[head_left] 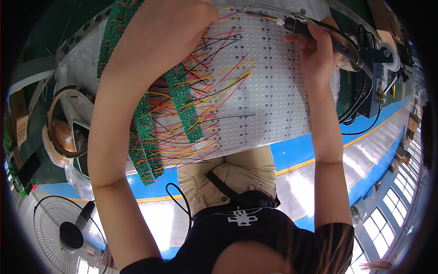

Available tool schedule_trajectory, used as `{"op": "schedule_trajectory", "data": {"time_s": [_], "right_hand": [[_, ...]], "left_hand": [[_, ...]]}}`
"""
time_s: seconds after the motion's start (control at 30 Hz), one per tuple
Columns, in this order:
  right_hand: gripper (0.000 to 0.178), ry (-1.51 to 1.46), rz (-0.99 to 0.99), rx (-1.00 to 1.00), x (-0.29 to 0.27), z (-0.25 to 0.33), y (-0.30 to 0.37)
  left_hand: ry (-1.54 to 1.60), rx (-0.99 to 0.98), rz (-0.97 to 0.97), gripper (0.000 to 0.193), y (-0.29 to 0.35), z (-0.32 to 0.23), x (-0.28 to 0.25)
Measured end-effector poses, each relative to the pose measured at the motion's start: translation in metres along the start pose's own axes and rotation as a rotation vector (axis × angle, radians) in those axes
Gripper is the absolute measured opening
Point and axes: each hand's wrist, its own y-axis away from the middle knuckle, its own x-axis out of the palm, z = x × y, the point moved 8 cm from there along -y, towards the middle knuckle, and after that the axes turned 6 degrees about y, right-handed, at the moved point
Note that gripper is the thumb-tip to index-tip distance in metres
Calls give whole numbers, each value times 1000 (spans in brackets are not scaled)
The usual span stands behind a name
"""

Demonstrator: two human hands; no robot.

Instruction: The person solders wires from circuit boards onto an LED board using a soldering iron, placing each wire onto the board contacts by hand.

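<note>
Wisps of brown hair point(378, 266) hang nearest the lens, at the lower edge beside a black cotton T-shirt point(283, 222). Higher up, the right hand point(319, 52) has its fingers bent partly closed around a soldering iron point(296, 26), thumb laid along the smooth dark grip. Ahead of the grip run a slim metal shank and a thin, bent guide tube point(269, 8), both reaching toward the top centre. Back uppermost, the left hand point(173, 34) curls near that tip; its fingertips are hidden, so how far they are open and what they hold cannot be told.

Beneath and beside the left forearm lie long, narrow green circuit boards point(185, 107), flat, glossy and dotted with small components. Thin insulated wires point(244, 77) in red, yellow and black fan out from them, straight and springy, across a pale, flat LED panel point(283, 96) patterned with rows of small yellowish rectangles and round grey spots.

Right of the panel, a white spool point(389, 55) sits by a dark boxy unit point(368, 98) with looping black cables. At lower left stands a wire-caged fan point(70, 235).
</note>
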Motion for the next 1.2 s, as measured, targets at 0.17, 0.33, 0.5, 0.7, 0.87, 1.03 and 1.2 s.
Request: {"op": "schedule_trajectory", "data": {"time_s": [0.17, 0.33, 0.5, 0.7, 0.87, 1.03, 1.2], "right_hand": [[19, 42, -28, 0, 1, 3, 1], [19, 112, 57, -5, 20, 15, 2], [21, 67, -40, -18, 21, 16, 1], [22, 101, -77, -4, 18, 16, 2], [23, 73, -50, -14, 21, 16, 1], [23, 92, -53, -14, 22, 18, 2], [23, 128, -43, -37, 22, 19, 1]], "left_hand": [[-31, 39, 11, 12, 0, -3, 0], [-19, -4, 57, 10, -1, 0, 3], [-36, 52, 1, 8, 1, 0, 4], [-54, 61, 45, 6, -2, -3, 5], [-51, 62, 38, 5, -1, -4, 3], [-22, 54, 16, 3, -1, -1, 3], [-1, 55, 5, 2, -1, 0, 3]]}}
